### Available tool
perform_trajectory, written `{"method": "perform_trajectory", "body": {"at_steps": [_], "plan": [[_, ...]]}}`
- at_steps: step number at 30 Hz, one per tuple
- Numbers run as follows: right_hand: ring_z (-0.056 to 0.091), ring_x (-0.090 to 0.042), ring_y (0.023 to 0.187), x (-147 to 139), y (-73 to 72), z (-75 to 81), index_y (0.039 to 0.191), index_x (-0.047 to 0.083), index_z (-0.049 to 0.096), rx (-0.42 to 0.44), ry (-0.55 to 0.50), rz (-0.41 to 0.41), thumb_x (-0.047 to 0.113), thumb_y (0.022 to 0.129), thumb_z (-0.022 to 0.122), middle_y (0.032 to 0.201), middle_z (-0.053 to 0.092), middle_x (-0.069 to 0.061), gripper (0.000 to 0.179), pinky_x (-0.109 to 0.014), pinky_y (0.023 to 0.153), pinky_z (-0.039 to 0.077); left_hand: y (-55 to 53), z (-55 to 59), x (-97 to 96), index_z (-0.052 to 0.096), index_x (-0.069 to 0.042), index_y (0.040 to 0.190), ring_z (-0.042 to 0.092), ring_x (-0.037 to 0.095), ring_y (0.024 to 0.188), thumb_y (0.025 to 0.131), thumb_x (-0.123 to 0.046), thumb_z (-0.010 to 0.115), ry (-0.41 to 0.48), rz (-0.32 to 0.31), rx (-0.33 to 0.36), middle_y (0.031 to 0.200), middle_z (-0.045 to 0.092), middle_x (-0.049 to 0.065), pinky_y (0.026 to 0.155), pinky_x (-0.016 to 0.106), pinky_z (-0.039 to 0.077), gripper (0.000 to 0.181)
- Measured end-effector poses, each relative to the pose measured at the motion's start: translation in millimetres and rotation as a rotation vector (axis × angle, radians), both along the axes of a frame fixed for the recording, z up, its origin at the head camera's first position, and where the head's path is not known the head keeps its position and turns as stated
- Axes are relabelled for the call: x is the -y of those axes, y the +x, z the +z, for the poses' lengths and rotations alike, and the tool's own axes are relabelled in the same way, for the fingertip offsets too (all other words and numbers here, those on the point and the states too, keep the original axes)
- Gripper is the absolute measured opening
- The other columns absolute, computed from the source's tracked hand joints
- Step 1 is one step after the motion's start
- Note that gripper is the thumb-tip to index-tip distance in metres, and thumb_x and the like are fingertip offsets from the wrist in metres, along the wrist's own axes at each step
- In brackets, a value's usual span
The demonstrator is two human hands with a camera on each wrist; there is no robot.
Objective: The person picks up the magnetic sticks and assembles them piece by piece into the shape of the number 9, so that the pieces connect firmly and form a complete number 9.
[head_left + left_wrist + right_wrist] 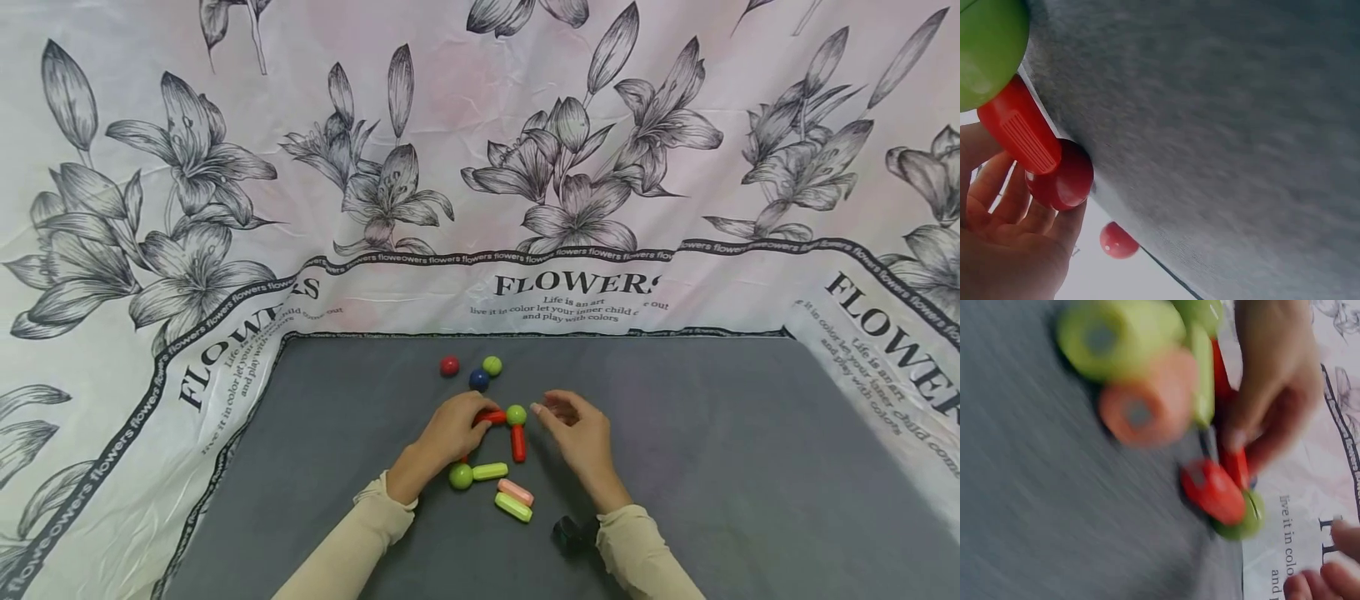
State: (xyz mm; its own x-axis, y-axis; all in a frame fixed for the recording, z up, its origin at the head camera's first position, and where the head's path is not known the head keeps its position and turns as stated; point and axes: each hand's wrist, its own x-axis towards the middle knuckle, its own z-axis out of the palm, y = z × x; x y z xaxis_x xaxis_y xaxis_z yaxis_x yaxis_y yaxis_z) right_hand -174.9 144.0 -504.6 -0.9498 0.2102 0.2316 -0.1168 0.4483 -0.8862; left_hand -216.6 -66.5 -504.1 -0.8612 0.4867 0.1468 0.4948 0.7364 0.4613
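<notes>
My left hand (453,427) pinches a red stick (492,417) whose right end meets a green ball (516,414). From that ball a second red stick (518,444) runs toward me. In the left wrist view, the fingers lie around a dark red ball (1067,178), joined by another red stick (1022,128) to a nearer green ball (988,50); the hand hides this red ball in the head view. A lime stick (491,471) extends right from the nearer green ball. My right hand (577,429) hovers right of the far green ball, fingers loosely bent, holding nothing.
Loose pink (516,492) and lime-yellow (513,507) sticks lie side by side nearer me. Behind the joined pieces are a red ball (449,366), a blue ball (479,380) and a light green ball (492,365). A flower-print cloth (570,292) borders the grey table.
</notes>
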Motion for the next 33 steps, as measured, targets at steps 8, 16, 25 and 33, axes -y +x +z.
{"method": "perform_trajectory", "body": {"at_steps": [8,16,25,33], "plan": [[0.07,-0.025,0.111,-11,-49.9,2.0,0.128,0.01,0.068,0.041,-0.012,0.218,0.027,0.085,0.081,0.124,0.072,-0.009,0.048,-0.025,0.087,0.057,2.4,-1.3,10.6,0.073,-0.014,0.117,0.067,0.018,0.103,0.094,-0.015,0.069,-0.02,-0.007,0.0,0.109,0.071,0.002,0.095,0.038,0.053,0.024],[0.065,-0.033,0.122,-3,-87.6,-15.4,0.131,0.002,0.064,0.047,-0.104,0.337,0.022,0.084,0.083,0.131,0.068,-0.016,0.055,-0.044,0.101,0.053,8.9,-4.4,19.3,0.073,-0.014,0.117,0.067,0.017,0.101,0.094,-0.015,0.07,0.007,0.001,0.021,0.109,0.072,0.001,0.094,0.037,0.054,0.024],[0.063,-0.031,0.126,7,-106.4,-21.4,0.133,0.007,0.064,0.08,-0.063,0.383,0.023,0.083,0.083,0.133,0.068,-0.013,0.056,-0.043,0.102,0.053,11.3,0.5,31.0,0.074,-0.014,0.116,0.066,0.015,0.098,0.093,-0.014,0.07,0.011,-0.006,0.03,0.107,0.072,0.0,0.091,0.036,0.054,0.023],[0.061,-0.034,0.128,15,-120.4,-30.8,0.135,0.002,0.062,0.104,-0.076,0.449,0.013,0.082,0.083,0.136,0.065,-0.018,0.058,-0.048,0.1,0.053,14.9,1.8,36.1,0.074,-0.015,0.115,0.067,0.016,0.1,0.094,-0.014,0.07,0.005,-0.001,0.049,0.109,0.072,-0.001,0.093,0.036,0.054,0.022]]}}
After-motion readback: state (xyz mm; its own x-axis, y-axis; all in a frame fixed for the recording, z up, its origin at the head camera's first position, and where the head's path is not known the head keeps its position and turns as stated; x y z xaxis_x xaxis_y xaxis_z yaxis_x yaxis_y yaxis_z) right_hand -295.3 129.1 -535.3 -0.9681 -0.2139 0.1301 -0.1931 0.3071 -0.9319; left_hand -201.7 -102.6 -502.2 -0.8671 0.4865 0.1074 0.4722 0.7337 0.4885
